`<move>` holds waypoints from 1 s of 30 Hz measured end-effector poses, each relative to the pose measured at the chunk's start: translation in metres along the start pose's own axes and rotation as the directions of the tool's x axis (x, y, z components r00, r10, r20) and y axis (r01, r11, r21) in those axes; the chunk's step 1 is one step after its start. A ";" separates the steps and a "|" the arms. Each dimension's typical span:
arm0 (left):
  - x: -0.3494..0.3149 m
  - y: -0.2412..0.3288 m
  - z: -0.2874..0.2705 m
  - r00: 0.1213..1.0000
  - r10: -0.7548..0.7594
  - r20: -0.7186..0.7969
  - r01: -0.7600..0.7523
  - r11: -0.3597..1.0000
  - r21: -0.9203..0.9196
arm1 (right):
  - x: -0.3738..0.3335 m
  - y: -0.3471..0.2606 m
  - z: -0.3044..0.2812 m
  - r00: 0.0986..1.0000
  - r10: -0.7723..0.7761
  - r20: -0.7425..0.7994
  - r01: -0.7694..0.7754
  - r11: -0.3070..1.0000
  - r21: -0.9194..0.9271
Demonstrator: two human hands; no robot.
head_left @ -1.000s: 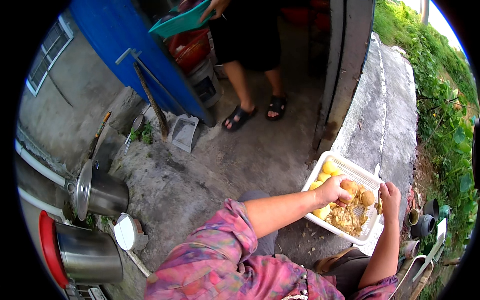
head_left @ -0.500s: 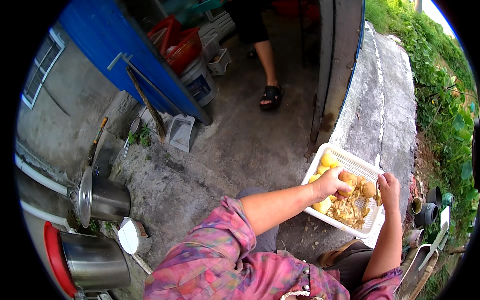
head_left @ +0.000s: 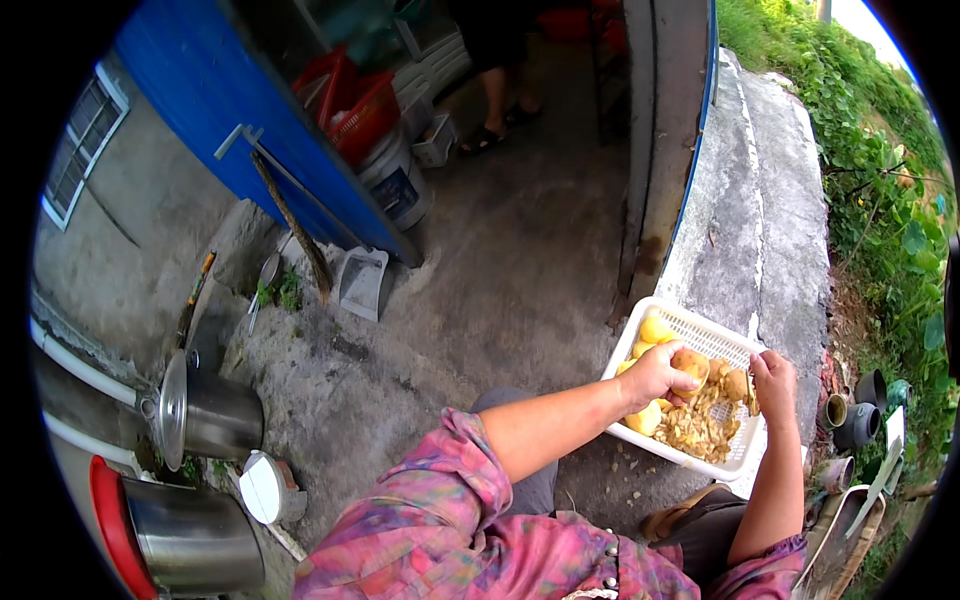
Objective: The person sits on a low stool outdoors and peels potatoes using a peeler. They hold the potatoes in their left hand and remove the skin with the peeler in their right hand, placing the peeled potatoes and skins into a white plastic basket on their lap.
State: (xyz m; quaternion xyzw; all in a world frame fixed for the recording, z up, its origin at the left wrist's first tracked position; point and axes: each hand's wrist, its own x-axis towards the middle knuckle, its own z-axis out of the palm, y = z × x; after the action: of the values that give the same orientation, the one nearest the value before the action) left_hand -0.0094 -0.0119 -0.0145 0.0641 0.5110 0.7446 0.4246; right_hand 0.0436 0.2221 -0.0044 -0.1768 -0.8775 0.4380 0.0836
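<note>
A white plastic basket [head_left: 690,467] stands low in front of me, at the right. My left hand [head_left: 655,380] is closed round a partly peeled potato [head_left: 692,368] above it. By the basket's right rim my right hand [head_left: 776,385] grips a small narrow tool [head_left: 753,393], too small here to tell its kind. Peeled yellow potatoes [head_left: 656,328] lie along the basket's left side. Brown unpeeled potatoes [head_left: 736,384] sit towards the right, and a heap of peelings [head_left: 697,430] covers the near part.
Another person's feet [head_left: 485,138] show inside the doorway, near red baskets [head_left: 365,115] and a white bucket [head_left: 397,187]. A dustpan [head_left: 362,283] leans by the blue door [head_left: 190,110]. Steel pots [head_left: 195,540] stand at left. Dark flowerpots [head_left: 858,427] and plants edge the right side.
The other person has stepped farther back into the doorway. My view has shifted slightly. Both hands keep their grips over the basket, with the potato and tool barely moved.
</note>
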 end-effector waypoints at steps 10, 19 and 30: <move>0.003 -0.003 -0.001 1.000 0.030 0.009 -0.030 1.000 0.010 | 0.002 0.006 0.001 0.999 -0.029 -0.022 0.028 0.997 -0.072; 0.003 -0.008 -0.001 0.999 0.027 0.037 -0.030 0.997 0.066 | -0.002 -0.002 -0.001 1.000 -0.024 0.000 0.024 0.995 -0.093; 0.004 -0.005 0.000 1.000 0.029 0.009 -0.029 0.999 0.029 | 0.000 0.000 0.001 1.000 -0.009 0.017 0.011 0.990 -0.140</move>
State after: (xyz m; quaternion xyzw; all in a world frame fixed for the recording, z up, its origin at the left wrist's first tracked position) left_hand -0.0088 -0.0088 -0.0196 0.0810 0.5189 0.7430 0.4149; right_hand 0.0431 0.2211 -0.0046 -0.1741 -0.9076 0.3762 0.0661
